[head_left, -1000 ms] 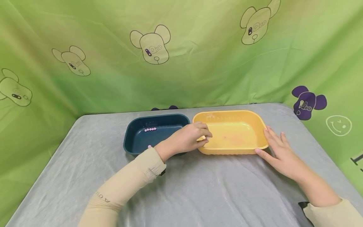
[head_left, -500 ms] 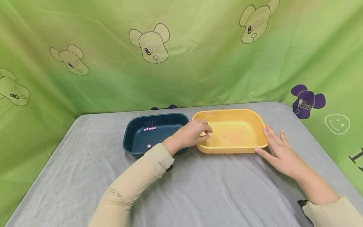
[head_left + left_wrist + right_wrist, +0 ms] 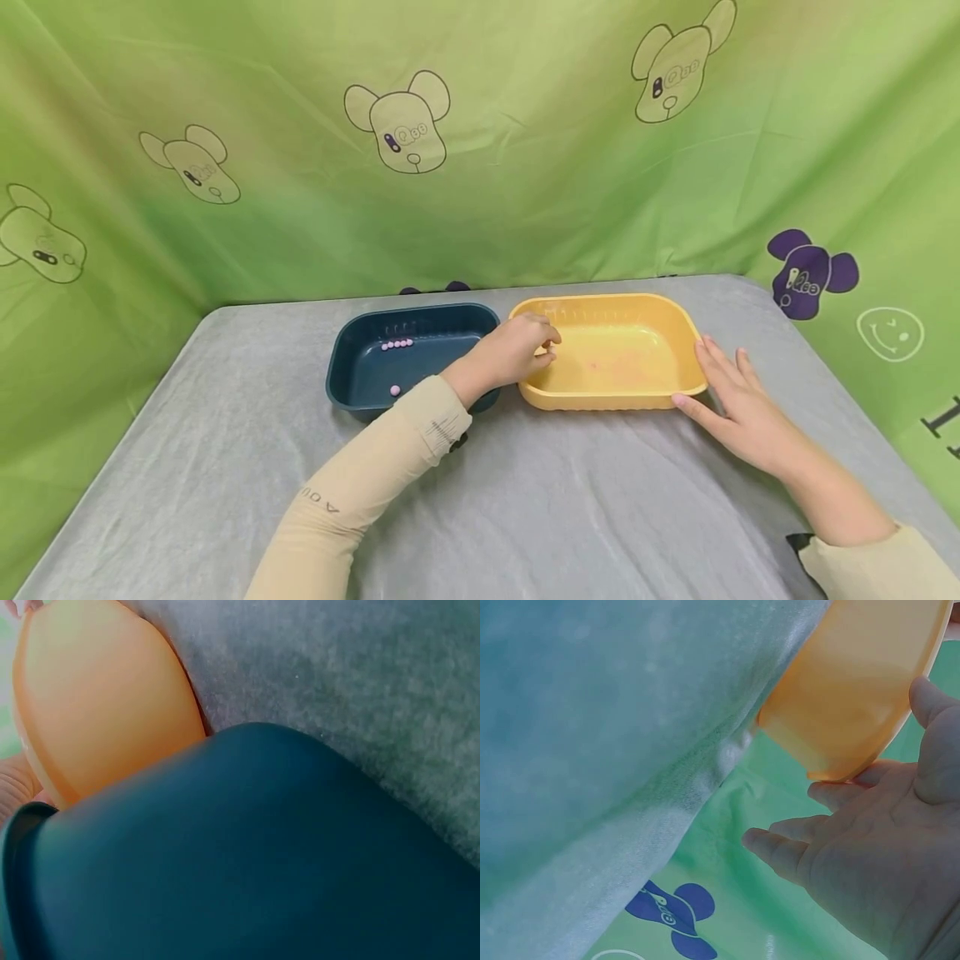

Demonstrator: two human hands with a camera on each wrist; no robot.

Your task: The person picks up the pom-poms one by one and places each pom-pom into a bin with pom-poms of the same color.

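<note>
My left hand (image 3: 512,348) reaches over the left end of the yellow tray (image 3: 611,401). Its curled fingers and thumb pinch a small pale piece, mostly hidden between the fingertips. Just left of it stands the dark blue tray (image 3: 347,375), partly covered by my left forearm. Inside lie a row of small pink beads (image 3: 397,343) and a single pink ball (image 3: 395,390). My right hand (image 3: 742,417) touches the yellow tray's right end, fingers extended, thumb at the front rim. From the right wrist view, its fingers (image 3: 780,851) spread beside the tray's outer wall.
Both trays stand side by side on a grey cloth-covered table (image 3: 540,500). Behind and beside the table hangs a green printed curtain (image 3: 517,183). The blue tray's outer wall (image 3: 247,847) fills much of the left wrist view.
My left hand has risen slightly at the yellow tray's left end, and its forearm has shifted right. The pink ball now shows fully. The right hand keeps its place.
</note>
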